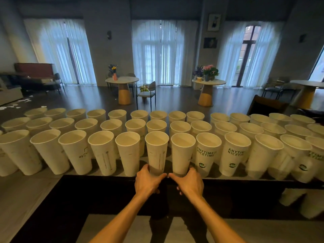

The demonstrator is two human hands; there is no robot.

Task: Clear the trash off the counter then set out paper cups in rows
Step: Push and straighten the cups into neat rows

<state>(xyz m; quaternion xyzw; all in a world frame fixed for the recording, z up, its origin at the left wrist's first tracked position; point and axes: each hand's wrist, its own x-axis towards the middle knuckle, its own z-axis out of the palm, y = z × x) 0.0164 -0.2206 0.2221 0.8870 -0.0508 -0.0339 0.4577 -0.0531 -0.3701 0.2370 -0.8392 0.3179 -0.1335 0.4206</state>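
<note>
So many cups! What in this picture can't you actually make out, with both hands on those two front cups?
Head view only:
- The bases of the two held cups: covered by the left hand and right hand.
- Printed wording on the far-right cup: cut off by the frame edge and blurred.
- How far the rows run: cut off at both side edges.
- The small print on the left front cup: too small to read.

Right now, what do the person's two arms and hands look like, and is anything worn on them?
Both forearms are bare up to the frame's edge: no sleeves, gloves, watch or rings show. The left hand and right hand show only their backs.
</note>
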